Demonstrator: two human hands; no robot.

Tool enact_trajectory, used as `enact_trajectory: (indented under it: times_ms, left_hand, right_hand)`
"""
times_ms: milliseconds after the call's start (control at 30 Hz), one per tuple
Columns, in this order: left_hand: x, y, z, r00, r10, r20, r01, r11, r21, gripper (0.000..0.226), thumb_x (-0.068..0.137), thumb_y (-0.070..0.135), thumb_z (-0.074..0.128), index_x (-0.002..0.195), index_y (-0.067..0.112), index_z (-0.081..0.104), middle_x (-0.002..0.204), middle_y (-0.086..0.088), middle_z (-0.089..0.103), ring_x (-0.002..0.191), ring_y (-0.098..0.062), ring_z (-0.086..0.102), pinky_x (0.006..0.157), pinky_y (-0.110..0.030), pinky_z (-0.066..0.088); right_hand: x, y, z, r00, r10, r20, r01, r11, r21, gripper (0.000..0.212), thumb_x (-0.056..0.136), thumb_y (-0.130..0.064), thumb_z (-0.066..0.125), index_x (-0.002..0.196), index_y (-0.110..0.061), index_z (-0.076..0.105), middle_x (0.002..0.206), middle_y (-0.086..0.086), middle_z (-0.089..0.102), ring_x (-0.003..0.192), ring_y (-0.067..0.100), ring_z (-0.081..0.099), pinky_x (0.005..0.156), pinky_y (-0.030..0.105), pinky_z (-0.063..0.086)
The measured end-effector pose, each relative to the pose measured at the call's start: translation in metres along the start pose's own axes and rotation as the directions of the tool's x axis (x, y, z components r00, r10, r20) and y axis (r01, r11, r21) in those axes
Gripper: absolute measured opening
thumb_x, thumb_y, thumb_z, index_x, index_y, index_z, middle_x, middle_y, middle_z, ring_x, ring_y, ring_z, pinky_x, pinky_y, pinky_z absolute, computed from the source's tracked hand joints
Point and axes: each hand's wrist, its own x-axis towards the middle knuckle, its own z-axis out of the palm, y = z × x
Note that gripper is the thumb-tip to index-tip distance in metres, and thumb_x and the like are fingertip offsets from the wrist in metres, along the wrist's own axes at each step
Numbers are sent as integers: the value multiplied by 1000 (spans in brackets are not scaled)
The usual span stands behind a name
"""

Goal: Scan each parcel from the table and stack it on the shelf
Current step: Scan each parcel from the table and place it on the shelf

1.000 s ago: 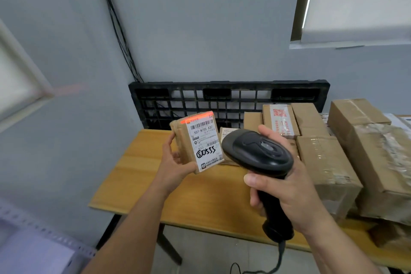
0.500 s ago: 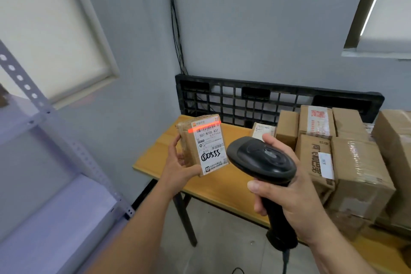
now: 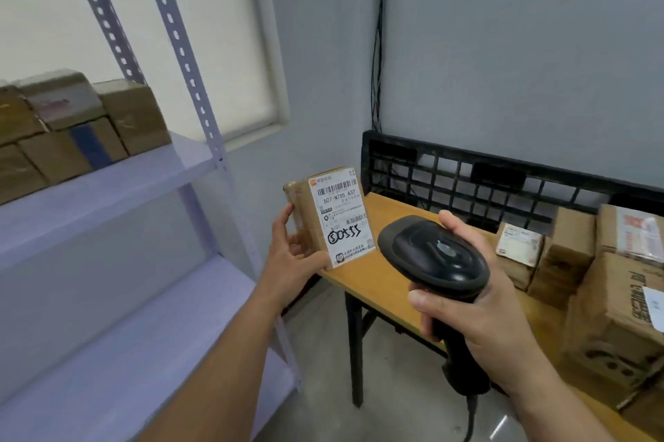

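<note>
One small brown parcel [image 3: 325, 217], white-labelled, held upright in left hand [image 3: 291, 258].

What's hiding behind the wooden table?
A black plastic pallet stands on edge behind the wooden table, against the grey wall. Black cables run up the wall above it. Its lower part is covered by the table and the brown cardboard parcels.

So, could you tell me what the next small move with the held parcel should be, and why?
Probably carry the parcel in the left hand leftward to the shelf: no scan beam shows on its label, the right hand just grips the scanner, and bare board lies beside the stacked boxes there.
</note>
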Motion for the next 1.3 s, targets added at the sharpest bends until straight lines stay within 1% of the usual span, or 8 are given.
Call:
enact_trajectory:
  times_ms: [200,333,467,567,833,933,1133,1300]
  left_hand:
    - [-21,11,-116,982,72,-174,-65,997,46,97,61,26,74,139,48,21,120,-2,60,101,-7,63,73,-13,47]
    - [-39,15,-193,945,143,-295,-115,988,107,91,79,8,73,142,44,19,123,-2,59,101,-3,61,65,-3,45]
    - [-62,21,-255,898,202,-391,-147,975,166,91,79,4,70,145,39,19,121,0,57,105,-4,58,65,-3,45]
    - [-80,23,-306,843,233,-485,-161,969,185,92,79,-1,67,148,37,20,114,4,59,99,-1,60,63,-3,45]
    - [-113,29,-433,693,218,-687,-126,975,183,87,82,12,68,150,33,18,106,7,63,84,11,62,60,-4,44]
    - [-113,33,-479,655,149,-741,-80,989,128,93,70,38,67,150,40,19,110,6,62,98,-7,63,77,-17,47]
    - [-93,41,-549,653,62,-755,-18,998,66,85,62,51,62,141,35,36,121,-2,64,97,-17,66,84,-37,56]
    - [-65,46,-576,651,-8,-759,19,1000,6,67,86,45,58,145,25,32,120,-3,58,98,-19,64,67,-31,55]
  right_hand:
    - [18,-5,100,990,-70,122,74,997,-30,89,55,-10,79,128,-48,46,88,11,69,49,28,59,47,34,53]
    - [28,-5,164,971,-90,220,100,994,-33,91,65,11,77,128,-48,47,81,12,70,47,27,57,45,34,51]
    - [32,-1,222,958,-80,274,77,997,23,88,56,-2,79,125,-49,51,83,11,70,46,29,57,44,35,51]
    - [33,3,266,944,-76,322,73,997,21,90,62,10,80,119,-54,55,92,10,71,50,36,61,48,36,55]
    - [34,6,370,869,-45,492,38,999,25,92,68,8,79,111,-68,53,113,14,60,56,32,64,53,34,54]
    - [33,10,401,859,-39,510,28,999,29,93,68,12,78,112,-66,53,114,15,60,55,29,63,52,32,54]
    - [33,16,446,856,-22,516,4,999,37,95,67,16,77,110,-66,55,113,16,61,49,31,61,50,35,54]
    - [39,21,460,861,7,509,-34,998,44,95,68,18,75,114,-63,56,110,14,64,49,33,60,50,37,54]
